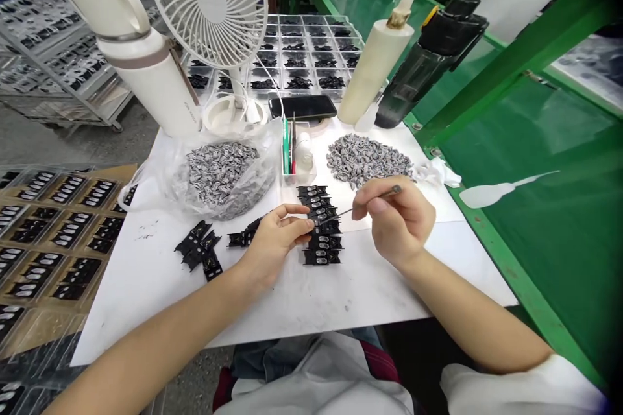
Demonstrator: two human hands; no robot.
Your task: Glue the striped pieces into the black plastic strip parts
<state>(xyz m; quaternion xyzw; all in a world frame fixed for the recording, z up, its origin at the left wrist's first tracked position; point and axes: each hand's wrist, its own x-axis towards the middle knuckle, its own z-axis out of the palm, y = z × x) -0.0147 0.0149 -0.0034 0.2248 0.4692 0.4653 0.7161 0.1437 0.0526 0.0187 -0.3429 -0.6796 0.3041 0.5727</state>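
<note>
At a white table, a person's two bare hands work over a column of black parts laid close together, many bearing small oval grey pieces. The right hand pinches a thin dark tool like a pen, its tip at the middle of the column. The left hand is narrowed, thumb and forefinger against the column's left edge; whether they grip a part cannot be told. The step in hand appears to be fine adjustment of one piece, which calls for a steady left hand and a light, exact tip. Behind, a clear plastic bag holds many similar grey pieces, with a loose heap of them to the right. Between these, a small clear box holds slim tools and a little bottle. Farther back, a compartmented tray carries black parts in its cells.
</note>
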